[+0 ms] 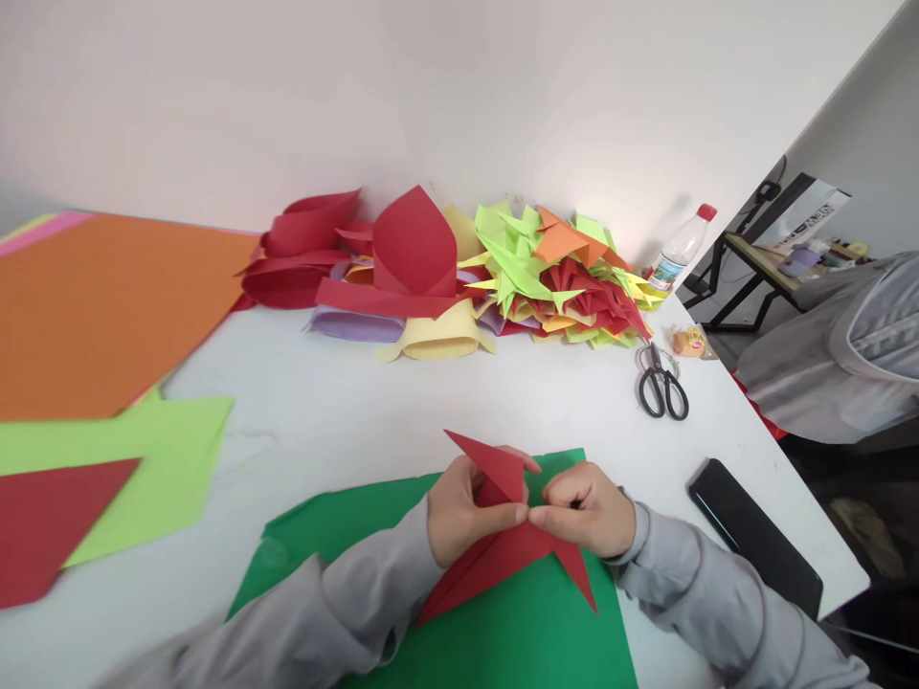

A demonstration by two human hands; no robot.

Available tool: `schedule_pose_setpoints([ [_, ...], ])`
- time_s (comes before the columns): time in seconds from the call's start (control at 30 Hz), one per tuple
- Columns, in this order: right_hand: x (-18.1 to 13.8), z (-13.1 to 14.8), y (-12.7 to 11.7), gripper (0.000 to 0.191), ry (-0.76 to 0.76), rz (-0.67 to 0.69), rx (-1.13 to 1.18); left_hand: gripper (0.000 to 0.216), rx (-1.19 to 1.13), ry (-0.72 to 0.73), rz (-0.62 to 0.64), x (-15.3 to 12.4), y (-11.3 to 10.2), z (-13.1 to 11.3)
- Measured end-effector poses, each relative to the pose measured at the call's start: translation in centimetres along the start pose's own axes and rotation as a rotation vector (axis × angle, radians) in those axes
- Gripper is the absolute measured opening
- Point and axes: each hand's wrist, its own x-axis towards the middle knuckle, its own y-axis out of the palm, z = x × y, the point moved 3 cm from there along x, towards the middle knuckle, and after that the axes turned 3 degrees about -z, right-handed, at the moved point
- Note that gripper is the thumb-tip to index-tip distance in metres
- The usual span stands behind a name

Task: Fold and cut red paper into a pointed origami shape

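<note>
Between the fingers of the left hand [459, 517] and right hand [594, 512], both pinched on it, is the folded red paper [495, 569], nearer the left; its long point slants down-left below those fingers, over green paper [531, 641].

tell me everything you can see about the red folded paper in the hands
The red folded paper looks matt, with creases and several sharp points: one up to the left, one down to the left, one down to the right. The left hand grips it by its upper part, and the right hand touches it near the middle. It is over the green sheet; whether its lower tips touch that sheet is unclear.
</note>
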Motion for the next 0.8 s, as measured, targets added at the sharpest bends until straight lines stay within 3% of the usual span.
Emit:
schedule_pose_setpoints([
  [0.23, 0.2, 0.0, -0.6, 0.060, 0.105, 0.007, 0.104, 0.040, -0.044, -0.052, -0.035, 0.4, -0.8, 0.1],
  [0.57, 0.0, -0.5, -1.0, 0.062, 0.111, -0.086, 0.128, 0.038, -0.073, -0.070, -0.120, 0.7, -1.0, 0.6],
  [0.8, 0.1, -0.8, -0.9, 0.058, 0.177, -0.086, 0.149, 0.038, -0.122, -0.032, 0.033, 0.9, -0.5, 1.2],
])
